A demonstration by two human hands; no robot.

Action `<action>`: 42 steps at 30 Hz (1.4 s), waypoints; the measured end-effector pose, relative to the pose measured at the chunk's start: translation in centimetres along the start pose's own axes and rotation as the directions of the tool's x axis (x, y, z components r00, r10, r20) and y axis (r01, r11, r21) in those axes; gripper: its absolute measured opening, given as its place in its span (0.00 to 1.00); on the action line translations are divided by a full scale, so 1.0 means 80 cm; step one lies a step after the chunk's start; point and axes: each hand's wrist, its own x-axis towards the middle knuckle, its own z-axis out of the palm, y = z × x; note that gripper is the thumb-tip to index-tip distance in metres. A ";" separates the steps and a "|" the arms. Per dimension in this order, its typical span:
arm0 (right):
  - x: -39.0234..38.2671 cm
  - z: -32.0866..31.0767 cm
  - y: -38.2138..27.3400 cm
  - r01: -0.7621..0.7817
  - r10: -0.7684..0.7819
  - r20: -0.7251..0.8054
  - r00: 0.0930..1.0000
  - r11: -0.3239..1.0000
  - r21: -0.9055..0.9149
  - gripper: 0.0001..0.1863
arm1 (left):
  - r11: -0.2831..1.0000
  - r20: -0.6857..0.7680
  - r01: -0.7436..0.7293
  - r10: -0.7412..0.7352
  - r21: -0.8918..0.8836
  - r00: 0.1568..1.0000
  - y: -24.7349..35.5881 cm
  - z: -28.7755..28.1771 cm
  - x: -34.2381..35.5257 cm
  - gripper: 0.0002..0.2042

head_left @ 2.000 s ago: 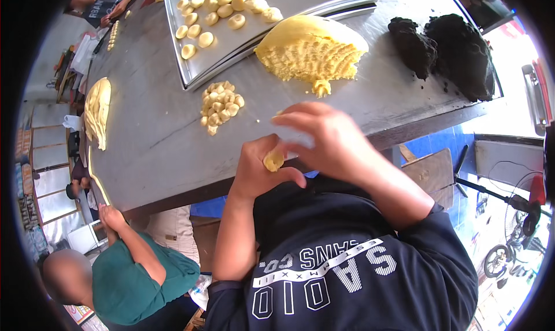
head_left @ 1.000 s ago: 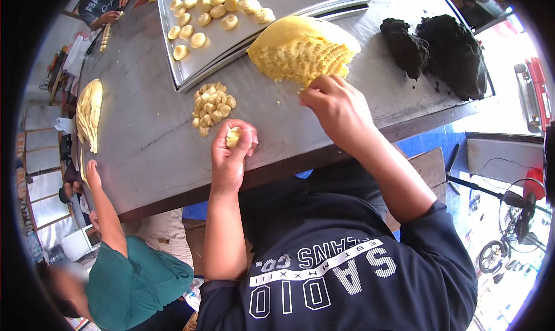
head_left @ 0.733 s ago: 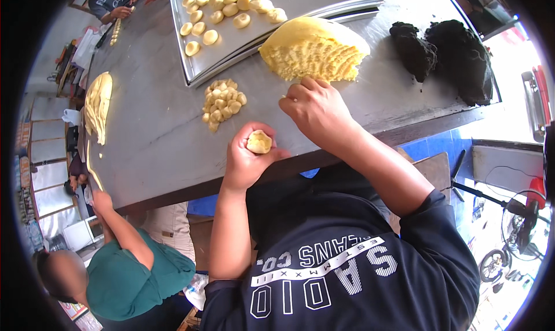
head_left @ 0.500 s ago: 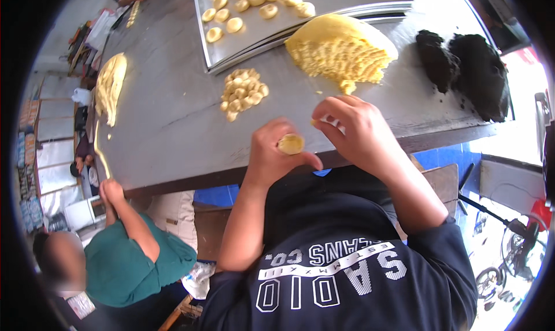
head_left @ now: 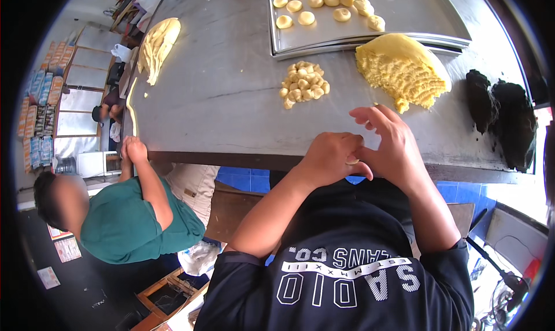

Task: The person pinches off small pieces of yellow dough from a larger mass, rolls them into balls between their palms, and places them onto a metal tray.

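My left hand (head_left: 330, 159) is closed around a small piece of pale dough (head_left: 351, 162), just over the table's near edge. Only a sliver of that dough shows between the fingers. Against it rests my right hand (head_left: 395, 147), its thumb at the dough and its other fingers curved and spread apart. Beyond my hands sits a heap of small dough balls (head_left: 304, 85). To the right of this heap lies a large yellow crumbly mound (head_left: 403, 71), smooth on top and broken open on its near side.
A metal tray (head_left: 410, 16) stacked on others holds several round dough pieces (head_left: 341, 14). Two dark masses (head_left: 513, 126) lie at the right. Folded dough (head_left: 157, 49) and a long dough strip (head_left: 131, 108) lie at left, by a green-shirted person (head_left: 139, 221) with hands at the edge.
The dough cup showing in my left hand is now mostly covered. My right hand has come over to the left one, its pinch loosened. The whole view has swung leftward.
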 end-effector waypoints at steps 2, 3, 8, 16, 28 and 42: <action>-0.005 -0.010 -0.002 0.090 -0.095 -0.032 0.995 0.988 -0.127 0.34 | 1.000 -0.086 -0.011 0.010 -0.016 0.996 -0.005 0.006 -0.002 0.26; -0.005 -0.025 -0.002 0.140 -0.144 -0.029 0.989 0.983 -0.119 0.29 | 0.995 -0.155 -0.042 0.027 -0.095 0.988 -0.009 0.013 0.002 0.27; 0.010 -0.041 0.082 0.075 -0.254 -0.144 0.957 0.690 -0.720 0.14 | 0.938 -0.111 -0.007 -0.033 -0.347 0.993 -0.010 -0.013 0.014 0.23; -0.007 -0.025 0.103 0.140 -0.226 -0.152 0.962 0.890 -0.433 0.09 | 0.523 -0.116 -0.041 -0.112 -0.852 0.987 -0.040 -0.012 -0.009 0.28; -0.031 -0.179 0.145 0.171 -0.402 -0.422 0.812 0.856 -0.488 0.15 | 0.504 0.044 0.164 -0.241 -0.848 0.970 -0.031 -0.021 -0.009 0.23; -0.028 -0.115 0.130 0.237 -0.262 -0.035 0.965 0.917 -0.319 0.14 | 0.986 -0.094 0.153 -0.159 -0.064 0.983 0.016 -0.034 0.014 0.08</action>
